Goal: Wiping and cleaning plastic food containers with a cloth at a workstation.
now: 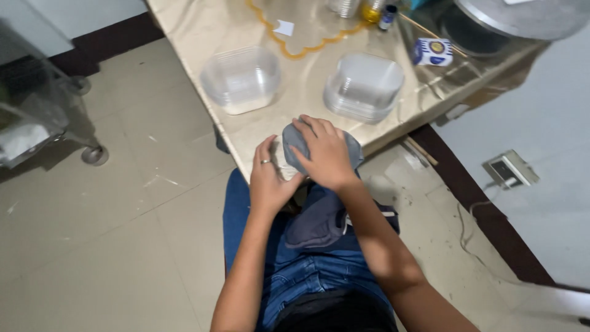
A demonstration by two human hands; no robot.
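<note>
Hiding most of whatever lies beneath it, a grey cloth (353, 150) is sitting at the near edge of the tabletop (203, 27), and I cannot tell what it is covering. The person's face and shoulders are falling outside the view, and the far items on the tabletop are being cut off at the top. The right hand (326, 154) is lying flat on the cloth, fingers spread slightly and curved over it, pressing rather than gripping. The left hand (269, 178), wearing a ring, is standing loosely open at the cloth's left side, its fingers pointing toward the tabletop and touching the cloth's edge. Both forearms are reaching forward from the lap, the right crossing slightly inward. More grey cloth is hanging down over the person's jeans. Two stacks of clear tubs (241, 79) are standing further in, well apart from the hands.
</note>
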